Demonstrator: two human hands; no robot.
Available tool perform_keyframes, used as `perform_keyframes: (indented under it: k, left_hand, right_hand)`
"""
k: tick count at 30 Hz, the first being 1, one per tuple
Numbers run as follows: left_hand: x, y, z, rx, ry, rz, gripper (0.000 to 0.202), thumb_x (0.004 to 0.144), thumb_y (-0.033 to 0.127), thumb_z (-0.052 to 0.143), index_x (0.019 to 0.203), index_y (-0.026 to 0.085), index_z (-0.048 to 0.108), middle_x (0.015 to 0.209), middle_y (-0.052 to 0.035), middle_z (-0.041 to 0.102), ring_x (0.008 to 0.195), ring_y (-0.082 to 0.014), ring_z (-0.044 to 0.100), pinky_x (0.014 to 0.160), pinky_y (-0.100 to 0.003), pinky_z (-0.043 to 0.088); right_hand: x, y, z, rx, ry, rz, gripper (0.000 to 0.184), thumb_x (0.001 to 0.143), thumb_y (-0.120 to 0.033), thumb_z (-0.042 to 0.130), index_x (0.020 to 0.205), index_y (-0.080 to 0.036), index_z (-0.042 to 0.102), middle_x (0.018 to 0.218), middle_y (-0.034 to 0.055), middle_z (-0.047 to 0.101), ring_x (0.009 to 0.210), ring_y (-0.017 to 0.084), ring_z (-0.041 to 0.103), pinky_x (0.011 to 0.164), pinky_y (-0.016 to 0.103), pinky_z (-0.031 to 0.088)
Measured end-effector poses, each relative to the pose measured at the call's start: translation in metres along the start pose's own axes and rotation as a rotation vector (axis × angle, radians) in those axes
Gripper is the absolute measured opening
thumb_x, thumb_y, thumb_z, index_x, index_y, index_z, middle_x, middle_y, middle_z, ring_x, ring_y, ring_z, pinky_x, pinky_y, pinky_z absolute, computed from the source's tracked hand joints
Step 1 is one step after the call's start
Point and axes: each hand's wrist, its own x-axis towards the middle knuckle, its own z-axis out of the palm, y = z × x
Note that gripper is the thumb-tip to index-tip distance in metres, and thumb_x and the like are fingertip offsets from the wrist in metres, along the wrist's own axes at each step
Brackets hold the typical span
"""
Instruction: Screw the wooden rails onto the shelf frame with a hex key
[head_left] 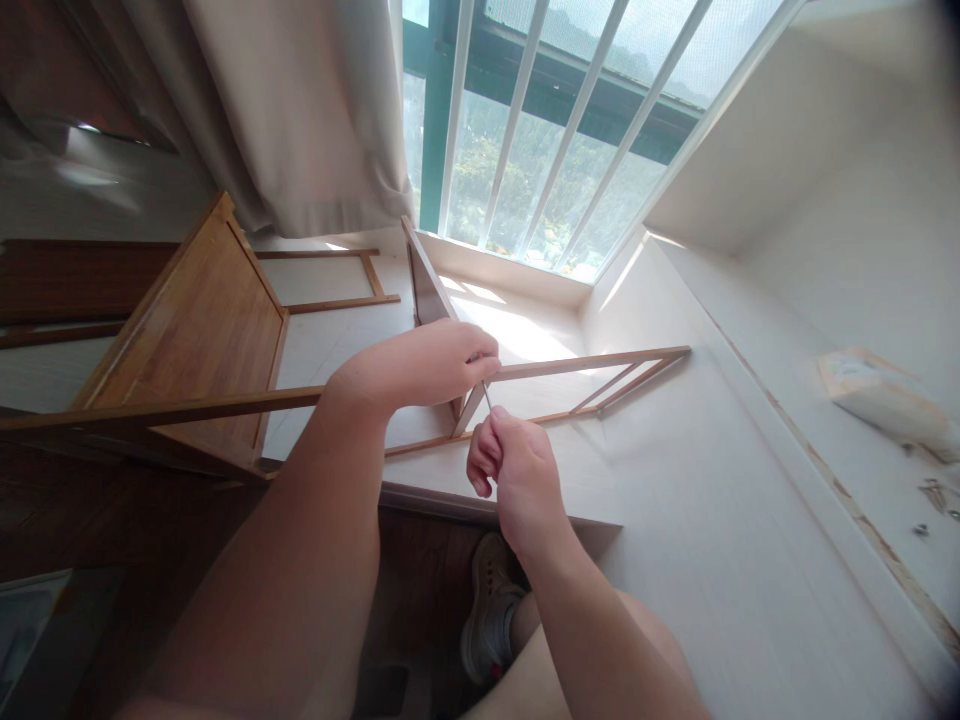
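My right hand (pixel 517 470) is closed around the lower end of a thin metal rod (pixel 487 396); its exact kind is hidden by my fingers. Just above, the fingers of my left hand (pixel 457 358) pinch together at the rod's upper end, against the rail of a wooden frame (pixel 585 364). What lies between those fingertips is mostly covered. A narrow upright board (pixel 429 275) meets the frame behind my left hand. The frame's long rail runs under my left wrist, and a larger wooden panel (pixel 191 345) stands tilted across it on the left.
Another slim wooden frame (pixel 330 304) lies beyond the large panel. A barred window (pixel 555 140) and a curtain (pixel 315 120) are at the back. On the right ledge are a plastic-wrapped packet (pixel 885 395) and several small metal fittings (pixel 934 495). My shoe (pixel 487 605) is below.
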Motion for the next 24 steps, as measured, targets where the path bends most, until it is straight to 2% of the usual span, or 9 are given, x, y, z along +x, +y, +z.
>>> perform_keyframes:
  k: [4,8,17,24]
  left_hand:
    - [0.000,0.000,0.000,-0.001,0.005,-0.002,0.034,0.092,0.040,0.040,0.076,0.020,0.063,0.078,-0.0031,0.066,0.068,-0.0163,0.054,0.062,-0.031,0.033]
    - [-0.001,0.000,0.000,-0.003,0.008,0.000,0.034,0.092,0.040,0.040,0.076,0.020,0.063,0.077,-0.0032,0.066,0.068,-0.0162,0.054,0.063,-0.030,0.034]
    - [-0.001,0.000,0.000,-0.005,0.001,-0.007,0.035,0.092,0.040,0.040,0.076,0.020,0.062,0.076,-0.0027,0.065,0.066,-0.0156,0.052,0.061,-0.030,0.033]
    - [0.000,0.001,0.000,-0.007,-0.007,0.001,0.035,0.092,0.041,0.040,0.076,0.020,0.062,0.077,-0.0027,0.065,0.067,-0.0159,0.053,0.062,-0.031,0.033]
  right_hand:
    - [-0.004,-0.005,0.003,0.257,-0.065,0.098,0.041,0.091,-0.038,0.048,0.057,-0.021,0.032,0.049,-0.0077,0.029,0.040,0.007,0.027,0.039,0.021,0.021]
    - [-0.007,-0.006,0.005,0.332,-0.098,0.135,0.040,0.090,-0.038,0.049,0.059,-0.021,0.030,0.050,-0.0078,0.029,0.040,0.007,0.028,0.039,0.021,0.020]
    - [-0.007,0.006,0.006,0.138,-0.003,0.011,0.044,0.091,-0.038,0.051,0.054,-0.020,0.035,0.045,-0.0072,0.030,0.040,0.007,0.028,0.038,0.020,0.022]
    - [-0.001,0.002,-0.001,-0.032,0.045,-0.049,0.044,0.091,-0.040,0.051,0.055,-0.020,0.035,0.047,-0.0074,0.031,0.040,0.007,0.029,0.037,0.020,0.024]
